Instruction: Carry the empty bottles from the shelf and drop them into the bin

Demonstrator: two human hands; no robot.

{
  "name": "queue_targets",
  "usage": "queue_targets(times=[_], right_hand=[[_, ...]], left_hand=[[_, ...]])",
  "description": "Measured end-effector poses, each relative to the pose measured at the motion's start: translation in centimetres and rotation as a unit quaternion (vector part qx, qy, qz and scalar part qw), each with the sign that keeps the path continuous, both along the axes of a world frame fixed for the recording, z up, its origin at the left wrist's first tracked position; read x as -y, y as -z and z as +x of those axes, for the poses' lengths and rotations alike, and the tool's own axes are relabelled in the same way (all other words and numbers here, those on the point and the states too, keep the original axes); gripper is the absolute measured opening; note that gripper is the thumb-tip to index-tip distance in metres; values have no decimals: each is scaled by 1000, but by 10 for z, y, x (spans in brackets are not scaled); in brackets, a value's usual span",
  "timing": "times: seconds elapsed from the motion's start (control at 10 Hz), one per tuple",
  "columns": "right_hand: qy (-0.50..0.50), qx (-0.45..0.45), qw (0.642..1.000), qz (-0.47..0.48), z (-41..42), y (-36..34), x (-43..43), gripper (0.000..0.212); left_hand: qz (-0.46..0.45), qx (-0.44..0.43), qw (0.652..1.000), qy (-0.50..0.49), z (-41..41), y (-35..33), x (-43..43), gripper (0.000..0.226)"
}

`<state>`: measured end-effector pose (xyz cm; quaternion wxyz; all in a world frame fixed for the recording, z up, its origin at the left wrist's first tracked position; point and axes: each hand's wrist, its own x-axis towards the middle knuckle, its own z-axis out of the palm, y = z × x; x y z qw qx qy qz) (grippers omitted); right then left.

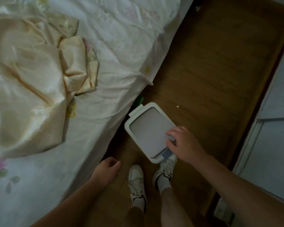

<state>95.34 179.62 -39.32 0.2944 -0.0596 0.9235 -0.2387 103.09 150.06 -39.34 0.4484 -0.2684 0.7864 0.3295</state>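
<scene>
The right hand (184, 145) lies on the near right edge of the bin (134, 112), its fingers bent over a small raised tab on the grey lid (149, 126) and the thumb tucked beside it, apparently pinching the tab. The left hand (107, 169) hangs to the left of the bin, loosely curled and holding nothing.

The lid looks flat and closed in its white frame. It is probably light, stiff plastic, and the tab is the natural place to lift it. No bottle is in view, and neither is the shelf. Empty bottles would likely be light, smooth and easily dented, best taken round the body or by the neck.

The bin stands on a wooden floor (211, 63), close against a bed (121, 46) on its left. A blue scrap (167, 155) under the bin's near corner cannot be identified. Nor can a green object (138, 100) wedged behind the bin. The bin's contents are hidden.
</scene>
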Motion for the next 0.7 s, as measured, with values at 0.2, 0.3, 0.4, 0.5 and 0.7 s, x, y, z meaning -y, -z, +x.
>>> queue_targets(times=[0.2,0.3,0.4,0.5,0.7], right_hand=[[-2,66,997,51,67,66,7,70],[7,47,995,91,82,80,18,78],[32,29,994,101,78,79,25,77],[54,24,995,78,66,71,24,69],[174,102,979,13,58,40,17,42]], left_hand=[[13,-6,1000,17,27,45,-3,20],[13,11,999,38,41,50,3,20],[6,40,993,107,49,49,15,21],[-4,60,987,150,47,46,34,21],[-1,50,993,107,38,40,59,18]])
